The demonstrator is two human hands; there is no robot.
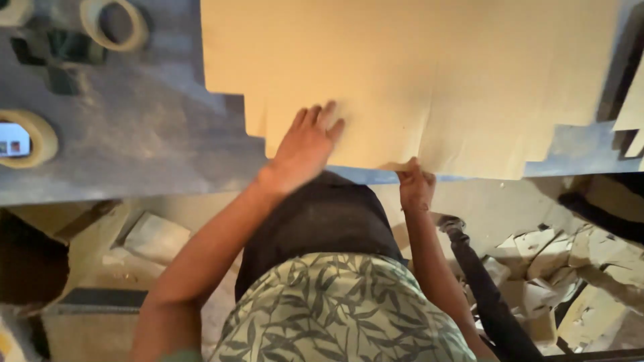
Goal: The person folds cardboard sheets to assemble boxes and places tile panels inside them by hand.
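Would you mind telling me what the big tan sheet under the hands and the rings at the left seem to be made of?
The sheet looks like matte corrugated cardboard: flat tan, with faint fold lines and notched edges. The rings look like rolls of pale tape, each wound round a hollow core, though blur leaves the type open.

A cardboard sheet point(416, 74) lies on the table point(134, 147), overhanging its near edge. Tape rolls point(114, 23) sit on the table to the sheet's left. Cardboard scraps point(563, 268) lie on the floor below, to the right.
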